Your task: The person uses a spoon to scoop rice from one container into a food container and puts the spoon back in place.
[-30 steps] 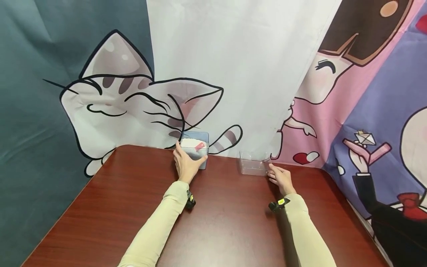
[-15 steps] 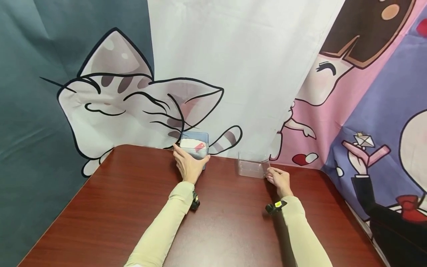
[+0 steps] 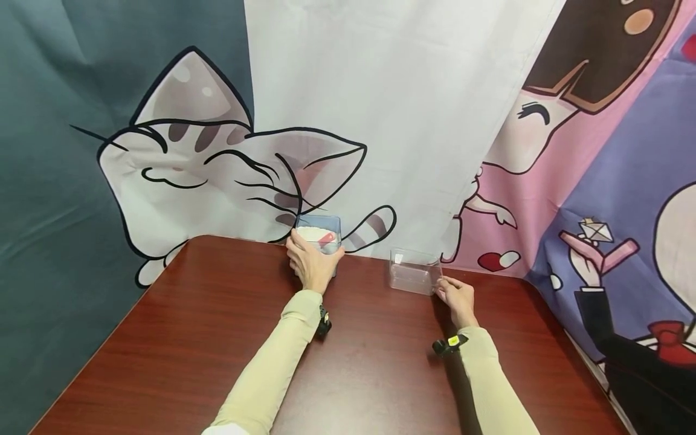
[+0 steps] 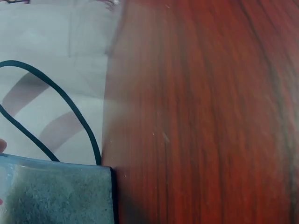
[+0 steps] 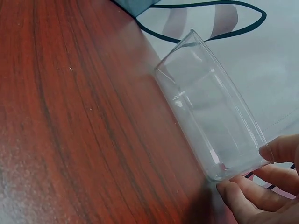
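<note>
My left hand (image 3: 314,263) grips a bluish see-through container (image 3: 318,221) at the back of the table, thumb on its right side and fingers on its left. White grains that look like rice (image 4: 60,193) fill part of it, and a pink piece like a scoop handle (image 3: 327,238) lies on top of them. To the right, a clear plastic box (image 5: 201,102) with nothing inside is held by my right hand (image 3: 458,297). Thumb and fingers pinch its near right end, fingertips (image 5: 229,189) at the lower corner. Its long side faces me.
A dark red wooden table (image 3: 370,362) reaches back to a hanging cloth (image 3: 408,121) printed with a cat and cartoon figures. Both containers stand close to that cloth. A small black camera (image 3: 449,345) sits on my right wrist.
My left hand has shifted slightly right around the bluish container, which stays in place. The right hand and the clear box have come a little nearer to me, the box turning slightly.
</note>
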### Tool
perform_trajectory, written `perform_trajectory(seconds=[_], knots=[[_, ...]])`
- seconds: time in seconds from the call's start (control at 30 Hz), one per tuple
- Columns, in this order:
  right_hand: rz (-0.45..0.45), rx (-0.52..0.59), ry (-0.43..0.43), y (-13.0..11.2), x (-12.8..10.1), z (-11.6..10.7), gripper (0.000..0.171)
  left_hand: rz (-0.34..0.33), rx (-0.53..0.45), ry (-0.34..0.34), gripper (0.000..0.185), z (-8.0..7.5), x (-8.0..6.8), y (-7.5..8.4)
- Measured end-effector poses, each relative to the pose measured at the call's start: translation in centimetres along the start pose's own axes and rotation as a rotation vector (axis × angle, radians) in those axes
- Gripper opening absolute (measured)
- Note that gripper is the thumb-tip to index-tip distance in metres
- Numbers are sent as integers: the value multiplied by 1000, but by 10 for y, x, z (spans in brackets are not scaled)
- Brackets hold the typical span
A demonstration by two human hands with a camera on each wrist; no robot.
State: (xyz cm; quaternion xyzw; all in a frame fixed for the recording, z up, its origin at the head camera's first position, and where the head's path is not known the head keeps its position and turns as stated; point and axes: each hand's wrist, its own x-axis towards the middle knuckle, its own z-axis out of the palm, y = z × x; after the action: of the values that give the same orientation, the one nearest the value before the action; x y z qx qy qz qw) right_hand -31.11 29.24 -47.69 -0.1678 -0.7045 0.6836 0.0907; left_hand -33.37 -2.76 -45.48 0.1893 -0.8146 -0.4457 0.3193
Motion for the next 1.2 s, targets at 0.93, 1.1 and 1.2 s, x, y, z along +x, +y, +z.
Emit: perform_trajectory(seconds=[0.93,1.1,1.2], knots=[[46,-38,35,-9,-49,-23,39,21,8,-7,125,-57,-32,-7],[32,-80,-48,-10,-66,-27,38,10,-5,-40,124,-81,-46,-8],[42,-117,-86,-11,-79,-30,36,4,0,-64,124,-95,-57,-10]])
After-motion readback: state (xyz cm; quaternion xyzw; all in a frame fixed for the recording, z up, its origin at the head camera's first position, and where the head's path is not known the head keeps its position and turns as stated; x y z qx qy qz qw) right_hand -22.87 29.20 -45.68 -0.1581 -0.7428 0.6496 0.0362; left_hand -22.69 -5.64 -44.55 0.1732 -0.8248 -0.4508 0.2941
